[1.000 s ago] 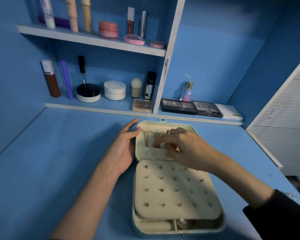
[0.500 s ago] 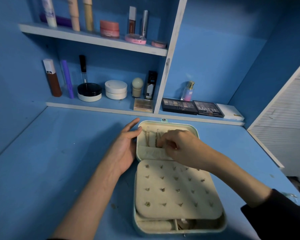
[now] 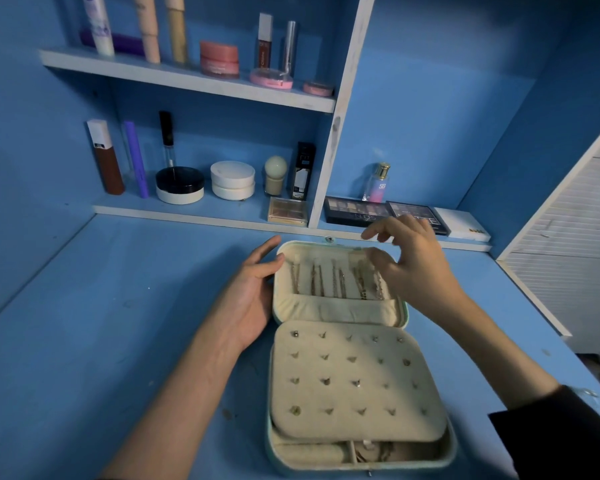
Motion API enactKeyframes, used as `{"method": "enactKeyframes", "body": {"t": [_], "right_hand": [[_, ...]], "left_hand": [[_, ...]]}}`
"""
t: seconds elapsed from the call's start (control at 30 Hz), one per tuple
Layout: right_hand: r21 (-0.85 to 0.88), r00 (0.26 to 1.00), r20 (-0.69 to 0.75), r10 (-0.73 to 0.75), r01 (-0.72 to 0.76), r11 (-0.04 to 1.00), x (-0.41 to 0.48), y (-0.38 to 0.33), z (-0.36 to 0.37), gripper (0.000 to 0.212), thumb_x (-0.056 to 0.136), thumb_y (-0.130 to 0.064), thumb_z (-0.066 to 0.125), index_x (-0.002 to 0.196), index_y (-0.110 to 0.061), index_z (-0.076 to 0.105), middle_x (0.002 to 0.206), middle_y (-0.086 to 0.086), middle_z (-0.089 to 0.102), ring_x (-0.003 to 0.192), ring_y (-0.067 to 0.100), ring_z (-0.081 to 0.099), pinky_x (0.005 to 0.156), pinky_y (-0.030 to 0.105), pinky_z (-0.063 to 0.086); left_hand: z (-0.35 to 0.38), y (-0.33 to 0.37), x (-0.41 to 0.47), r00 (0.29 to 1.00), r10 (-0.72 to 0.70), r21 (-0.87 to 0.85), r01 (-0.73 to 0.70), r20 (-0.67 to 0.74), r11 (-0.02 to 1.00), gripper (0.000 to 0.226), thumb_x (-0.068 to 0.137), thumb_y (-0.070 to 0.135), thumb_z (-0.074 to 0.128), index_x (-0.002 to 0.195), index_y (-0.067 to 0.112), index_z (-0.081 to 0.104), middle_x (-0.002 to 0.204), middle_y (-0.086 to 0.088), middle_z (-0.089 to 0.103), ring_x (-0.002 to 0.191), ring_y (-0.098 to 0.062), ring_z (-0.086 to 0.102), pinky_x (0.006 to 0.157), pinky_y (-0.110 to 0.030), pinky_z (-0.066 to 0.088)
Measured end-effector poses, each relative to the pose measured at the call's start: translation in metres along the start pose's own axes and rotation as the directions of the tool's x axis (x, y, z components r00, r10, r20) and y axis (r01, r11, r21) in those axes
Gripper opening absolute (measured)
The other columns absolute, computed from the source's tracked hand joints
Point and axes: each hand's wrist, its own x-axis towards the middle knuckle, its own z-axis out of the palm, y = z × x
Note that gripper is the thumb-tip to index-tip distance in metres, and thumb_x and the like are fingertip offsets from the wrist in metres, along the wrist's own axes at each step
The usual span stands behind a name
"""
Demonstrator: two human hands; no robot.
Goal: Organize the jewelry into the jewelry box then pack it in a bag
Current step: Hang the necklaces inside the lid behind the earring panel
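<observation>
A pale green jewelry box (image 3: 404, 318) lies open on the blue desk. Its lid half, lined in cream, holds several thin gold chains (image 3: 336, 282) hanging side by side into a pocket. The near half carries a cream earring panel (image 3: 355, 382) studded with small earrings. My left hand (image 3: 253, 292) rests flat against the lid's left edge, fingers straight. My right hand (image 3: 413, 261) hovers over the lid's right top corner with fingers spread and loosely bent, its thumb near the rightmost chain; it holds nothing that I can see.
Shelves at the back carry cosmetics: bottles, jars, a round white compact (image 3: 232, 180), eyeshadow palettes (image 3: 357, 211) and a small perfume bottle (image 3: 378, 183). A white slatted panel (image 3: 575, 244) stands at the right. Blue walls close in the desk at left and behind.
My right hand has lifted off the chains and moved right and back toward the lid's far right corner, uncovering the row of chains. My left hand has stayed at the lid's left edge.
</observation>
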Motion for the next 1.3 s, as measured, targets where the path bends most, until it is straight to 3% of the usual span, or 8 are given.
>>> {"method": "enactKeyframes", "body": {"t": [0.13,0.27,0.43,0.6,0.8,1.03,1.13,1.3], "right_hand": [[0.137,0.989,-0.002,0.149,-0.147,0.980,-0.004,0.011,0.000,0.031,0.088,-0.015,0.059,0.118,-0.023,0.056,0.109,-0.004,0.050,0.108,0.017,0.039,0.084,0.025,0.028],[0.530,0.926,0.116,0.360,-0.364,0.766,-0.010,0.019,0.001,0.019,0.092,-0.019,0.056,0.109,-0.027,0.061,0.104,0.000,0.059,0.096,0.016,0.055,0.074,0.023,0.041],[0.647,0.875,0.230,0.426,-0.464,0.605,-0.018,0.026,0.007,0.019,0.090,-0.017,0.059,0.108,-0.020,0.066,0.104,0.009,0.066,0.086,0.012,0.061,0.074,0.022,0.046],[0.685,0.886,0.203,0.418,-0.433,0.586,-0.020,0.025,0.013,0.016,0.088,-0.014,0.063,0.104,-0.012,0.066,0.084,0.009,0.064,0.072,0.014,0.059,0.058,0.012,0.047],[0.692,0.854,0.151,0.499,-0.452,0.563,-0.014,0.021,0.020,0.007,0.085,-0.015,0.066,0.090,-0.019,0.063,0.081,0.010,0.061,0.070,0.019,0.057,0.069,0.034,0.050],[0.699,0.840,0.123,0.528,-0.451,0.555,-0.009,0.014,0.022,0.010,0.083,-0.013,0.064,0.084,-0.021,0.058,0.081,0.012,0.059,0.064,0.019,0.053,0.064,0.034,0.045],[0.657,0.865,0.152,0.478,-0.450,0.605,-0.014,0.014,0.017,0.016,0.086,-0.017,0.063,0.098,-0.027,0.058,0.090,0.015,0.062,0.070,0.019,0.057,0.070,0.036,0.050],[0.613,0.897,0.263,0.355,-0.439,0.656,-0.029,0.010,0.009,0.053,0.084,-0.011,0.067,0.125,-0.036,0.044,0.093,-0.002,0.061,0.079,0.016,0.062,0.077,0.029,0.055]], "left_hand": [[-0.001,0.000,0.000,1.000,0.001,0.009,-0.001,0.011,1.000,0.041,0.094,0.004,0.046,0.132,0.020,0.052,0.098,-0.007,0.065,0.096,-0.022,0.058,0.078,-0.034,0.046],[-0.002,0.000,0.000,1.000,0.000,0.023,-0.001,0.025,1.000,0.042,0.093,0.005,0.046,0.131,0.022,0.054,0.105,-0.008,0.067,0.102,-0.024,0.058,0.080,-0.035,0.046],[0.000,0.000,-0.001,0.999,0.003,0.035,-0.004,0.037,0.999,0.040,0.093,0.006,0.045,0.129,0.020,0.056,0.111,-0.009,0.066,0.103,-0.024,0.058,0.083,-0.035,0.046],[0.003,0.001,-0.003,0.999,0.016,0.025,-0.017,0.048,1.000,0.036,0.093,0.007,0.044,0.125,0.016,0.058,0.103,-0.004,0.070,0.093,-0.018,0.065,0.083,-0.032,0.048],[0.003,0.001,-0.004,0.998,0.020,0.031,-0.022,0.056,0.999,0.036,0.091,0.008,0.045,0.123,0.017,0.060,0.104,-0.003,0.071,0.094,-0.017,0.066,0.081,-0.032,0.050],[0.003,0.002,-0.005,0.997,0.036,0.035,-0.039,0.075,0.999,0.033,0.092,0.008,0.045,0.119,0.019,0.061,0.100,0.000,0.072,0.088,-0.013,0.068,0.078,-0.028,0.052],[0.003,0.003,-0.005,0.996,0.037,0.024,-0.039,0.082,0.999,0.033,0.092,0.007,0.044,0.118,0.019,0.062,0.099,0.000,0.073,0.088,-0.013,0.068,0.077,-0.029,0.052],[0.003,0.003,-0.005,0.995,0.035,0.010,-0.036,0.096,0.999,0.033,0.092,0.007,0.044,0.116,0.020,0.062,0.100,-0.001,0.072,0.088,-0.013,0.068,0.070,-0.025,0.056]]}}
